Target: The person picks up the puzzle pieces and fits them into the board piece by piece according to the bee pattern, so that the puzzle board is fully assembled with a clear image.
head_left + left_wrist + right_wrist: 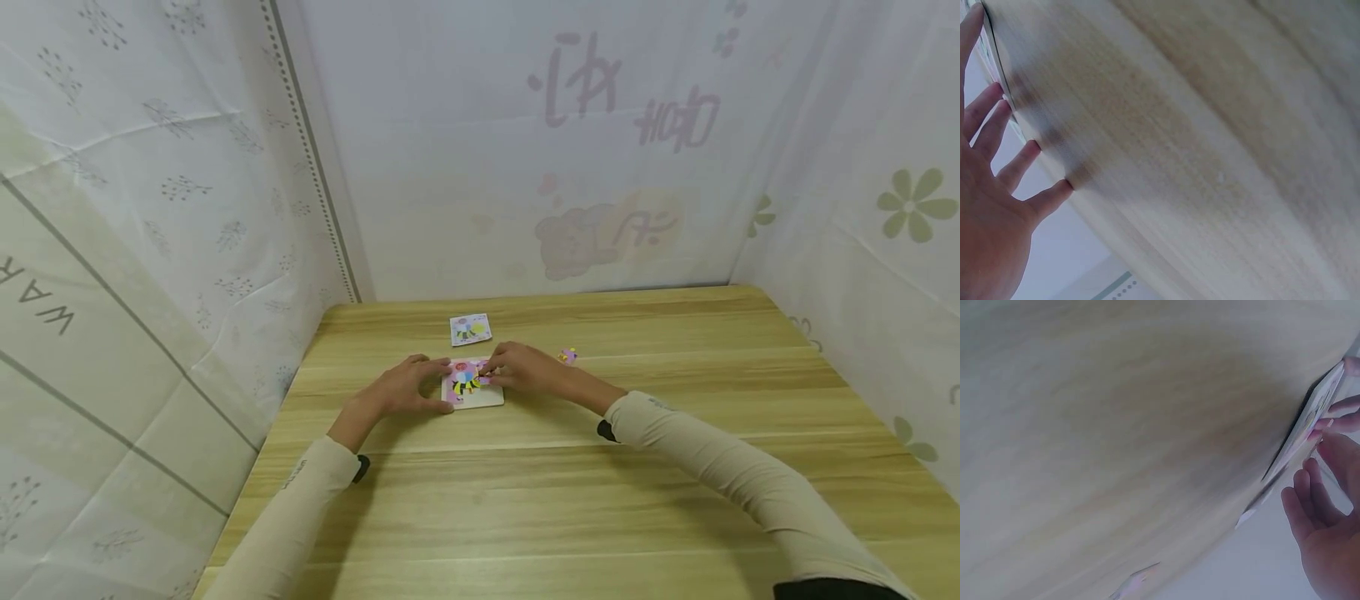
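Note:
A small jigsaw board, partly filled with a bee picture on pink, lies on the wooden table. My left hand steadies it from the left, thumb at the near corner and fingers along the far side. Those fingers look straight and spread in the left wrist view. Over the board's right part, my right hand pinches a puzzle piece between thumb and forefinger, mostly hidden by the fingers. Its other fingers are bent loosely beside the board.
Beyond the board lies a picture card with a similar bee. Loose pink puzzle pieces lie right of my right hand. The wooden table meets printed cloth curtains at its back and sides.

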The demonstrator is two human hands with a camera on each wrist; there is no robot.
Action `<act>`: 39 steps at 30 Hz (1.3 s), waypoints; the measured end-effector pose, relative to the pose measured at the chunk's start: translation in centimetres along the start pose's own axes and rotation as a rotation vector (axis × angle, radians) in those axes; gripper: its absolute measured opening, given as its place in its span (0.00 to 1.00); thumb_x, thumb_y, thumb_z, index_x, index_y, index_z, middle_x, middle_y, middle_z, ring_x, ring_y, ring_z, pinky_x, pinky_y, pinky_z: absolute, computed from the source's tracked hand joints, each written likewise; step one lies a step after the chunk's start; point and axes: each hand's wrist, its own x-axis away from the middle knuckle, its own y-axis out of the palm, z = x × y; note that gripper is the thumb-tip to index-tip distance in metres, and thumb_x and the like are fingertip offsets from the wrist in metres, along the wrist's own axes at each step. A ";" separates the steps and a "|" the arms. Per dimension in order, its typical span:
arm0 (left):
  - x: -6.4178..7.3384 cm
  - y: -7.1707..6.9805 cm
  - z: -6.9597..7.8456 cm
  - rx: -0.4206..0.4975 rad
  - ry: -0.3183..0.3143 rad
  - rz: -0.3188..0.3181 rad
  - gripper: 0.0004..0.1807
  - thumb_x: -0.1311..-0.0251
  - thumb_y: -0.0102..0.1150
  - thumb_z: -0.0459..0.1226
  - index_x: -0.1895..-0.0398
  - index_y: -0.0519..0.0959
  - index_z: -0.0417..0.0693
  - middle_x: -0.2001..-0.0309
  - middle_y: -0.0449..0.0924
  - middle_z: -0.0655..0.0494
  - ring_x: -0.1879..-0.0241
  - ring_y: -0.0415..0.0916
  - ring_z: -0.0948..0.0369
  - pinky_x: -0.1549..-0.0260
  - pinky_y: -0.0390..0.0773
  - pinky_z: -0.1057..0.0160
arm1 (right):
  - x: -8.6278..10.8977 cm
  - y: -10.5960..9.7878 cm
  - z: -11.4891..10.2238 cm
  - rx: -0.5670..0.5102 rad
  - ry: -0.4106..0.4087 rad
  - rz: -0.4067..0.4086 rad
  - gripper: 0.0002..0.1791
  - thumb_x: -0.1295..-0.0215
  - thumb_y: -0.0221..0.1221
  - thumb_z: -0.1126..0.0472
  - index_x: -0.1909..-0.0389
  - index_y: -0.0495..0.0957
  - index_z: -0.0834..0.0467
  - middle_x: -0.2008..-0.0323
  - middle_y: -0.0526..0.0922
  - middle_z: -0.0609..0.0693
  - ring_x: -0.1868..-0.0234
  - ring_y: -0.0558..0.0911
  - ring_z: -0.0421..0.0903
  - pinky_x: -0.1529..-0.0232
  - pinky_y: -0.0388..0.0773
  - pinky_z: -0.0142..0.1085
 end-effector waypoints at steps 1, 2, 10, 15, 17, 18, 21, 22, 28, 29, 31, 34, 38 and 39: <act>0.0 0.0 0.0 0.000 -0.003 -0.002 0.46 0.43 0.68 0.67 0.25 0.72 0.57 0.22 0.63 0.60 0.24 0.59 0.47 0.31 0.65 0.36 | -0.1 0.1 -0.1 0.003 -0.009 -0.002 0.10 0.29 0.67 0.58 0.51 0.90 0.56 0.55 0.86 0.52 0.52 0.82 0.47 0.50 0.81 0.39; 0.0 0.0 0.0 0.000 -0.005 -0.004 0.46 0.43 0.68 0.67 0.25 0.72 0.58 0.22 0.63 0.61 0.24 0.58 0.47 0.31 0.65 0.37 | -0.2 0.3 -0.2 0.007 -0.018 -0.005 0.10 0.28 0.67 0.58 0.51 0.90 0.55 0.55 0.86 0.52 0.52 0.82 0.47 0.49 0.81 0.39; 0.2 -0.1 0.3 0.006 0.026 0.008 0.44 0.42 0.69 0.65 0.26 0.74 0.54 0.23 0.65 0.57 0.26 0.61 0.46 0.33 0.68 0.36 | -0.6 1.0 -1.1 -0.033 -0.052 -0.032 0.10 0.28 0.66 0.59 0.50 0.89 0.56 0.52 0.86 0.51 0.48 0.82 0.47 0.46 0.80 0.39; 0.3 -0.2 0.5 0.016 0.040 0.019 0.43 0.41 0.69 0.63 0.27 0.74 0.51 0.23 0.66 0.55 0.26 0.62 0.46 0.34 0.69 0.37 | -0.7 1.3 -1.4 -0.044 -0.073 -0.052 0.11 0.27 0.65 0.60 0.49 0.88 0.57 0.52 0.86 0.51 0.48 0.81 0.46 0.45 0.79 0.39; 0.3 -0.2 0.5 0.016 0.039 0.019 0.43 0.40 0.70 0.62 0.26 0.74 0.51 0.23 0.66 0.55 0.26 0.62 0.46 0.34 0.69 0.37 | -0.8 1.4 -1.6 -0.042 -0.081 -0.060 0.11 0.26 0.64 0.59 0.48 0.88 0.57 0.51 0.86 0.51 0.49 0.81 0.46 0.45 0.79 0.38; 0.3 -0.2 0.6 0.016 0.039 0.019 0.43 0.40 0.70 0.62 0.26 0.74 0.51 0.23 0.66 0.55 0.26 0.62 0.46 0.34 0.69 0.36 | -0.8 1.4 -1.7 -0.042 -0.084 -0.063 0.11 0.26 0.64 0.59 0.48 0.88 0.57 0.51 0.86 0.51 0.49 0.81 0.46 0.46 0.79 0.38; 0.3 -0.3 0.6 0.016 0.034 0.016 0.43 0.41 0.70 0.61 0.26 0.73 0.51 0.23 0.66 0.55 0.26 0.62 0.46 0.34 0.68 0.37 | -0.8 1.4 -1.8 -0.040 -0.087 -0.070 0.12 0.26 0.64 0.59 0.48 0.88 0.57 0.51 0.86 0.51 0.50 0.81 0.46 0.46 0.79 0.38; 0.3 -0.3 0.7 0.015 0.036 0.019 0.43 0.41 0.70 0.61 0.26 0.74 0.51 0.23 0.66 0.55 0.27 0.62 0.45 0.34 0.69 0.37 | -0.8 1.5 -1.9 -0.042 -0.088 -0.071 0.12 0.26 0.64 0.60 0.48 0.88 0.58 0.52 0.86 0.51 0.50 0.81 0.46 0.47 0.79 0.38; 0.2 -0.3 0.6 0.004 0.033 0.016 0.43 0.41 0.70 0.62 0.26 0.74 0.52 0.24 0.67 0.55 0.27 0.63 0.47 0.33 0.69 0.38 | -0.9 1.5 -2.0 -0.048 -0.069 -0.096 0.12 0.26 0.64 0.58 0.47 0.88 0.56 0.52 0.86 0.49 0.50 0.81 0.44 0.46 0.78 0.37; 0.2 -0.3 0.5 0.004 0.032 0.014 0.44 0.41 0.70 0.62 0.26 0.73 0.52 0.23 0.66 0.56 0.27 0.63 0.47 0.33 0.69 0.39 | -1.0 1.5 -2.0 -0.045 -0.066 -0.101 0.12 0.26 0.64 0.58 0.47 0.88 0.55 0.52 0.86 0.49 0.51 0.80 0.43 0.46 0.78 0.37; 0.1 -0.2 0.4 0.002 0.036 0.016 0.44 0.41 0.69 0.63 0.26 0.73 0.52 0.23 0.66 0.56 0.27 0.63 0.47 0.33 0.69 0.39 | -1.1 1.6 -2.0 -0.039 -0.063 -0.107 0.12 0.26 0.64 0.57 0.47 0.89 0.54 0.53 0.86 0.48 0.51 0.80 0.43 0.46 0.78 0.36; 0.0 -0.1 0.3 0.001 0.041 0.018 0.44 0.40 0.69 0.63 0.26 0.73 0.52 0.23 0.66 0.56 0.27 0.63 0.47 0.34 0.70 0.38 | -1.3 1.7 -2.1 -0.029 -0.055 -0.110 0.12 0.26 0.64 0.56 0.47 0.89 0.54 0.53 0.86 0.47 0.51 0.80 0.42 0.46 0.77 0.36; 0.0 -0.1 0.4 0.006 0.039 0.015 0.43 0.40 0.69 0.63 0.26 0.73 0.52 0.23 0.66 0.56 0.26 0.62 0.46 0.34 0.69 0.37 | -1.5 1.8 -2.3 -0.022 -0.037 -0.113 0.11 0.26 0.65 0.58 0.48 0.89 0.55 0.53 0.86 0.48 0.51 0.80 0.42 0.46 0.78 0.36; 0.1 -0.1 0.4 0.007 0.039 0.014 0.43 0.40 0.69 0.62 0.26 0.73 0.52 0.23 0.66 0.55 0.26 0.62 0.46 0.34 0.69 0.36 | -1.5 1.9 -2.3 -0.018 -0.035 -0.113 0.11 0.27 0.65 0.58 0.49 0.89 0.56 0.54 0.86 0.48 0.52 0.81 0.42 0.46 0.78 0.36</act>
